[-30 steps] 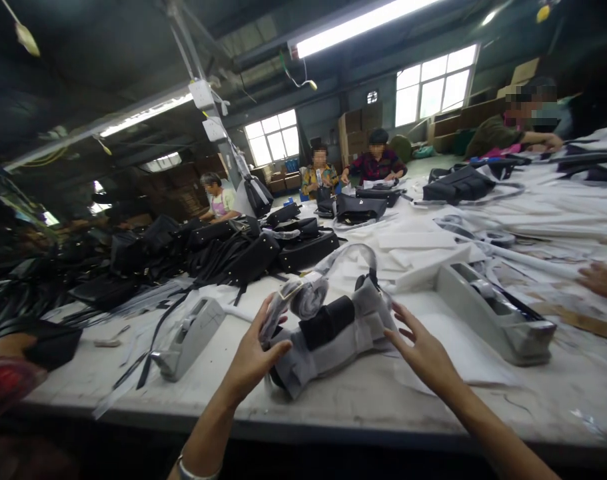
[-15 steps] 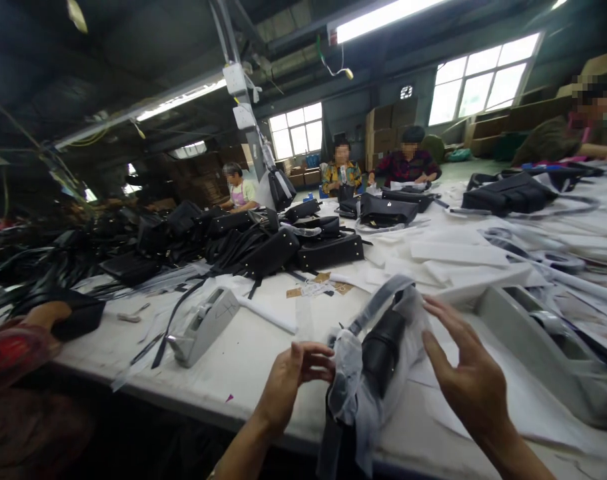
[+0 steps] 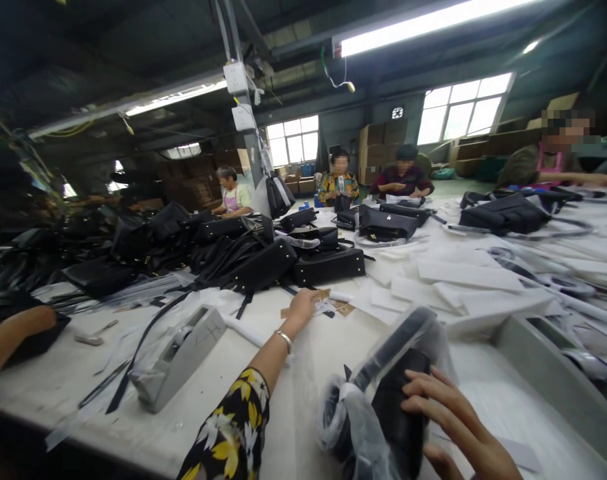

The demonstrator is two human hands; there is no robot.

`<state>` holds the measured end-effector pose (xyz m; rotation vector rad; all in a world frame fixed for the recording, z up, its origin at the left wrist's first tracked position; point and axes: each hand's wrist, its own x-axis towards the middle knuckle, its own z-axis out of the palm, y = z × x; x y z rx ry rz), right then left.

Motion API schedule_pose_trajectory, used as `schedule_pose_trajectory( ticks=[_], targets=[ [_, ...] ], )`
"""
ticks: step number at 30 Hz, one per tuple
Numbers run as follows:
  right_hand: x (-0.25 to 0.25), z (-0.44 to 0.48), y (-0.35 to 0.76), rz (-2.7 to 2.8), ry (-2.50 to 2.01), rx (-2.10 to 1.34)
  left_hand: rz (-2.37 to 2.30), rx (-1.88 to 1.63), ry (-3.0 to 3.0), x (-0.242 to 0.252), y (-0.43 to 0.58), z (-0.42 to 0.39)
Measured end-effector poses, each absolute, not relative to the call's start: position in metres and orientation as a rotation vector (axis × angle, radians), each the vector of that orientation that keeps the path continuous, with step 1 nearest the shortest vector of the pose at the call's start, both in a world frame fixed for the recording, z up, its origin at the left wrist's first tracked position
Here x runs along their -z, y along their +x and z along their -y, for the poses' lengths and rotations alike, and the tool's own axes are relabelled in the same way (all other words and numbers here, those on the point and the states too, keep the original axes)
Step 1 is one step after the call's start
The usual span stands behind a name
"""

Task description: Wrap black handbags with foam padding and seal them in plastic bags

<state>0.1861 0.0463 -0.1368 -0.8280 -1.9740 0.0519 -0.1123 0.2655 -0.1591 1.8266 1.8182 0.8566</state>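
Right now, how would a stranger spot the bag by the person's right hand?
Start at the white table. Between the left grey dispenser and the right one, find the black bag, partly in cloudy wrapping. Unlike the heaped black bags beyond, it has the right hand on it.

Tube lt. [image 3: 433,28], lit, overhead. Socket boxes [image 3: 235,78], 2, wht., on post [image 3: 254,148]. Window [image 3: 466,108], multi-pane, bright. Ctns. [image 3: 372,143], stacked, L of window. Blk. bags [image 3: 268,263], heaped, L side of table [image 3: 148,433]. Co-workers [image 3: 339,183], 2, beyond.
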Motion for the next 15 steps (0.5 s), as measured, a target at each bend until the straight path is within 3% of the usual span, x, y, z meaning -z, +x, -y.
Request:
schedule_pose_trajectory(
  ticks=[8,15],
  targets=[
    [0.123,-0.047,0.191,2.012,-0.791,-0.084,-1.719,-0.675,2.038,0.145,-0.111,-0.301],
    [0.102,-0.055,0.2,2.096,-0.719,-0.141,-1.54,-0.853,2.004,0.061,-0.118,-0.285]
  ],
)
